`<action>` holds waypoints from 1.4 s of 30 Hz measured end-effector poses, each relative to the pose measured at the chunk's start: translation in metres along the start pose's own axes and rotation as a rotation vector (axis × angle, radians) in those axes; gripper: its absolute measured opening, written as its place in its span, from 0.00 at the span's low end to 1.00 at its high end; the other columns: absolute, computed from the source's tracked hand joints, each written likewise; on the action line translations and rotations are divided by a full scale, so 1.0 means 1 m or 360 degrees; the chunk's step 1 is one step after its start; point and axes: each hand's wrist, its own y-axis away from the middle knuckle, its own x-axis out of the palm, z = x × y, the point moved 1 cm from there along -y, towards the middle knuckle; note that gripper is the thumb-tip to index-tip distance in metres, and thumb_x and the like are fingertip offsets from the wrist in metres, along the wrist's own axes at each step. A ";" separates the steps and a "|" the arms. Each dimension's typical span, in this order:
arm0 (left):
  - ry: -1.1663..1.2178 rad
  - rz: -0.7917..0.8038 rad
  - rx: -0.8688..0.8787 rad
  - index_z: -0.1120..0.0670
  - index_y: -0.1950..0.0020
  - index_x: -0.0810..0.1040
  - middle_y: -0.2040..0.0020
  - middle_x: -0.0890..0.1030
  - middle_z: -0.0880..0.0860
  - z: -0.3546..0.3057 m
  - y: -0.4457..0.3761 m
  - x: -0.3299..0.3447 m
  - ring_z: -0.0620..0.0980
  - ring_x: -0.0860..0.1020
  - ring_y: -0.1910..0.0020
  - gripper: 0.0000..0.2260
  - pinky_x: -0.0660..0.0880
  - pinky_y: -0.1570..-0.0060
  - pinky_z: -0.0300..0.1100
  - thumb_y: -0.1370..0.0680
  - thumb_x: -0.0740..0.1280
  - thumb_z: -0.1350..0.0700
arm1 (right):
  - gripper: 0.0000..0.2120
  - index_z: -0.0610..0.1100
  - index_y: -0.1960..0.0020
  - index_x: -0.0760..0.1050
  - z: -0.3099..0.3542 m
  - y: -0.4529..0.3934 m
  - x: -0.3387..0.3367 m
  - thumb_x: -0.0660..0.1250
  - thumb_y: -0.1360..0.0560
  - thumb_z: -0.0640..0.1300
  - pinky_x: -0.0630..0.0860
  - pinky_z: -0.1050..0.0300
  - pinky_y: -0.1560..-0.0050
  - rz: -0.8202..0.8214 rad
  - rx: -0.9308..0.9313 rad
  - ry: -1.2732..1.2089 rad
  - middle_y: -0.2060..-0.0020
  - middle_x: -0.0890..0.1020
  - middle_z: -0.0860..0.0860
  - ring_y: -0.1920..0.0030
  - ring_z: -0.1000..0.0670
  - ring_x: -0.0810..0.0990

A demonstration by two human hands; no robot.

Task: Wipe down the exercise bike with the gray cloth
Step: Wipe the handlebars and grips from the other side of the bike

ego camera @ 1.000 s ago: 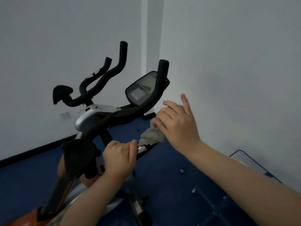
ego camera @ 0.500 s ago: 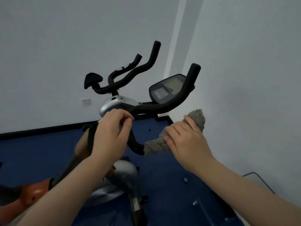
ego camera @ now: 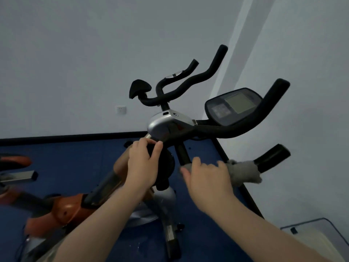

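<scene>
- The gray cloth point(ego camera: 243, 172) is fuzzy and bunched, wrapped round a black handlebar grip point(ego camera: 272, 157) at the right of the exercise bike point(ego camera: 170, 125).
- The right hand point(ego camera: 206, 176) clutches the cloth.
- The left hand point(ego camera: 143, 163) grips a black pad point(ego camera: 166, 163) under the silver housing point(ego camera: 162, 125).

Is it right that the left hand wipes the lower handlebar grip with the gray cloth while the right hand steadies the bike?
No, the hands are swapped. In the head view the right hand holds the cloth on the grip, and the left hand steadies the bike.
</scene>
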 end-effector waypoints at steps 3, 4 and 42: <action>0.0026 -0.0018 -0.0020 0.46 0.46 0.70 0.48 0.69 0.45 0.002 0.001 0.000 0.46 0.67 0.44 0.09 0.65 0.47 0.44 0.20 0.60 0.43 | 0.23 0.41 0.35 0.64 0.010 -0.030 -0.001 0.46 0.17 0.58 0.63 0.53 0.65 0.0130 -0.0005 -0.0316 0.58 0.78 0.48 0.60 0.45 0.77; 0.0027 -0.0011 -0.0008 0.46 0.46 0.70 0.48 0.69 0.45 0.002 0.001 -0.001 0.47 0.68 0.44 0.08 0.66 0.46 0.45 0.20 0.61 0.43 | 0.22 0.41 0.34 0.63 0.009 -0.032 -0.001 0.46 0.17 0.57 0.65 0.52 0.64 0.0172 -0.0035 -0.0332 0.56 0.77 0.48 0.59 0.45 0.76; 0.0831 0.0664 -0.0135 0.35 0.42 0.68 0.42 0.73 0.40 0.043 -0.019 -0.004 0.36 0.73 0.43 0.28 0.74 0.44 0.38 0.39 0.74 0.34 | 0.16 0.48 0.37 0.69 0.022 -0.055 -0.009 0.54 0.18 0.56 0.75 0.48 0.49 0.0239 0.0434 -0.0908 0.53 0.81 0.50 0.53 0.49 0.79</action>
